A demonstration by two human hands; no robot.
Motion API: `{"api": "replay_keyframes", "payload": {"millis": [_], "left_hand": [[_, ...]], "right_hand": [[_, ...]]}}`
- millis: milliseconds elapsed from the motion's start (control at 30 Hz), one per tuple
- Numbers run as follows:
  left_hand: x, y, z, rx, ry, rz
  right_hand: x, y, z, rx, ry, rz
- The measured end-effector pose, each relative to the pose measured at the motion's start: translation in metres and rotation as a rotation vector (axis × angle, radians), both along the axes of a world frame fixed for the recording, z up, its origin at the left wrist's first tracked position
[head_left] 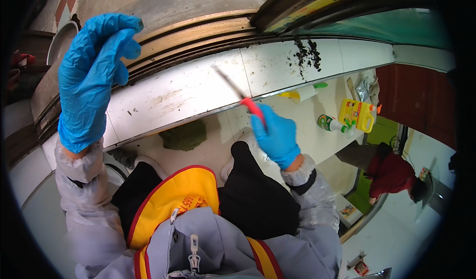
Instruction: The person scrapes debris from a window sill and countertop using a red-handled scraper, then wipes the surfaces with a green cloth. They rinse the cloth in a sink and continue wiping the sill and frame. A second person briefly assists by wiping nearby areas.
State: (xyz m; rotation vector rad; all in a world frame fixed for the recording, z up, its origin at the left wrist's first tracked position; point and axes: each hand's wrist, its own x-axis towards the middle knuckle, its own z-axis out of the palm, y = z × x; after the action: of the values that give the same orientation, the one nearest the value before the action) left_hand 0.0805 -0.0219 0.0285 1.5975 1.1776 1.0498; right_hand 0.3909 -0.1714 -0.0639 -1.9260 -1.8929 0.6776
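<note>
head view, right hand [277, 138] fingers grasping red-handled brush [241, 96], blurred, left hand [94, 76] fingers loosely curled, released

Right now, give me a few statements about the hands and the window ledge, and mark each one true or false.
1. Both hands wear blue gloves. True: left hand, right hand.
2. The right hand holds a red-handled tool. True.
3. The left hand grips a sponge. False: it holds nothing visible.
4. The white ledge is spotless. False: a dark debris pile lies on it.
5. The yellow jug stands on the ledge. False: it sits on the floor below.
</note>
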Motion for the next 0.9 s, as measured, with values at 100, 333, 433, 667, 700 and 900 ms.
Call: {"api": "replay_keyframes", "payload": {"millis": [100, 333, 433, 667, 700, 900], "left_hand": [[-0.006, 0.002, -0.001, -0.034, 0.027, -0.004], [-0.003, 0.003, -0.008, -0.002, 0.101, 0.017], [-0.003, 0.003, -0.012, 0.019, 0.103, 0.032], [-0.004, 0.0, -0.013, 0.026, 0.131, 0.039], [-0.004, 0.0, -0.013, 0.015, 0.147, 0.037], [-0.003, 0.001, -0.013, -0.013, 0.149, -0.012]], "right_hand": [[0.03, 0.001, 0.004, 0.082, -0.149, -0.233], [0.029, -0.008, 0.008, 0.104, -0.108, -0.171], [0.025, -0.01, -0.008, 0.064, -0.123, -0.188], [0.094, 0.011, -0.015, 0.182, -0.274, -0.401], [0.1, 0.014, -0.014, 0.185, -0.268, -0.416], [0.084, 0.0, -0.004, 0.216, -0.286, -0.327]]}}
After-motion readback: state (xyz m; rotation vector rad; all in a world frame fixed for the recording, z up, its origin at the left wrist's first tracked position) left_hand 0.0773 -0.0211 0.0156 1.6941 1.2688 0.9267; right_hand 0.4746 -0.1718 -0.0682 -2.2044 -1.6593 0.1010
